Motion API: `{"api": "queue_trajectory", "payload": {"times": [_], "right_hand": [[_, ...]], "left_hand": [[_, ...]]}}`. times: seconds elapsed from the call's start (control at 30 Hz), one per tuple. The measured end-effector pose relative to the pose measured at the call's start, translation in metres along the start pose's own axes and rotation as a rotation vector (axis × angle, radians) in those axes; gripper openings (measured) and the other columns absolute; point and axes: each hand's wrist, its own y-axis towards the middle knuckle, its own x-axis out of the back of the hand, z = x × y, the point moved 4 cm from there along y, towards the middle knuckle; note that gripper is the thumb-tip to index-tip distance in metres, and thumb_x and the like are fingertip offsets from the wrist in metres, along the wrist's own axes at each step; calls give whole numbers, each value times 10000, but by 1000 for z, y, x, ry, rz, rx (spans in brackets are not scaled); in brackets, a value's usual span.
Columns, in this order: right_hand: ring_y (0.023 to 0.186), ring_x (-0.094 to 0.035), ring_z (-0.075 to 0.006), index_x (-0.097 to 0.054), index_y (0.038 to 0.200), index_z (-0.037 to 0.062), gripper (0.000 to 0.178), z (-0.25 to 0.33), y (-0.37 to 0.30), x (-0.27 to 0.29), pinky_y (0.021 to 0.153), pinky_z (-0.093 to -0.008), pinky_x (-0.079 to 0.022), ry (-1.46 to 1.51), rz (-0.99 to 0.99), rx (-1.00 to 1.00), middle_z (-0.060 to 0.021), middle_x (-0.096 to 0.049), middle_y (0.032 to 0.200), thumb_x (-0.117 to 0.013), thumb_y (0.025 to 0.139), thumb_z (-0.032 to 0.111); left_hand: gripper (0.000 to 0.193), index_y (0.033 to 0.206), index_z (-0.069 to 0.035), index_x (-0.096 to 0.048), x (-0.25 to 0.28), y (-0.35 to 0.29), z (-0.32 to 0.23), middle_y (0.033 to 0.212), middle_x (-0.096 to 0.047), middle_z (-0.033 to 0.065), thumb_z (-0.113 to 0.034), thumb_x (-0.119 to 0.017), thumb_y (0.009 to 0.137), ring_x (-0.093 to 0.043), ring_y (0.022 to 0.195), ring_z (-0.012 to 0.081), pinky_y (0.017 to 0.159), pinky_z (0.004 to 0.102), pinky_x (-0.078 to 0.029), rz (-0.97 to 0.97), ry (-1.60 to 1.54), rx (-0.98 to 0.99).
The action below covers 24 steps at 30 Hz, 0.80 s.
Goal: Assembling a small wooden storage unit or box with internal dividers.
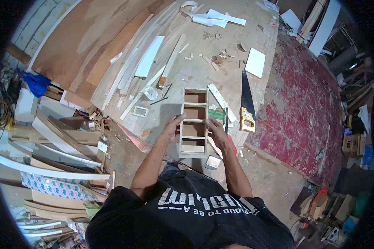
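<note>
A narrow wooden box (pixel 193 155) stands lengthwise before me, divided by crosspieces into several compartments in a row. My left hand (pixel 171 128) grips its left side near the middle, thumb at the rim. On the opposite side, my right hand (pixel 217 132) is closed against the wall of the box. Some fingers of both hands are hidden by the box and by the hands themselves. Just right of the box lie a pale wood strip (pixel 221 101) and a green piece (pixel 216 114). A small rectangular wooden frame (pixel 140 108) rests to the left.
A handsaw (pixel 247 93) with a yellow handle lies on the worktable at right, below a white panel (pixel 255 63). Long wood strips (pixel 172 60) and scraps cover the table's left and far parts. Stacked boards (pixel 62 137) crowd the left; a dusty red surface (pixel 297 112) spreads right.
</note>
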Motion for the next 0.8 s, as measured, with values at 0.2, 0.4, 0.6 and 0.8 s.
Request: {"api": "queue_trajectory", "payload": {"times": [0.2,0.4,0.6,0.8], "right_hand": [[872,-541,-87,-620,1241,47,452,-36,27,-18,825,-298,-482,42,-67,-38,28,-575,952,-689,926,364],[977,-629,-180,-596,1265,16,460,-38,88,-38,876,-370,-497,149,-247,7,-64,-656,1096,-666,946,341],[1009,-616,-216,-607,1225,32,403,-21,152,-55,887,-390,-491,139,-242,-9,-68,-650,1113,-636,960,334],[1014,-608,-225,-596,1243,23,428,-14,201,-35,849,-395,-477,43,-320,-57,-74,-649,1094,-633,967,348]], "left_hand": [[710,1307,-42,-578,40,52,-13,1175,-659,105,-551,-716,832,-657,994,197,837,353,-539,69,124,144],[722,1299,-9,-585,49,110,-55,1169,-668,100,-575,-683,861,-640,1040,225,906,361,-497,112,186,108],[623,1228,34,-616,86,200,-55,1145,-674,122,-516,-625,934,-643,1017,201,889,355,-508,88,214,78],[634,1307,87,-537,94,259,-39,1256,-624,166,-460,-569,989,-585,1146,228,1004,377,-439,-59,298,99]]}}
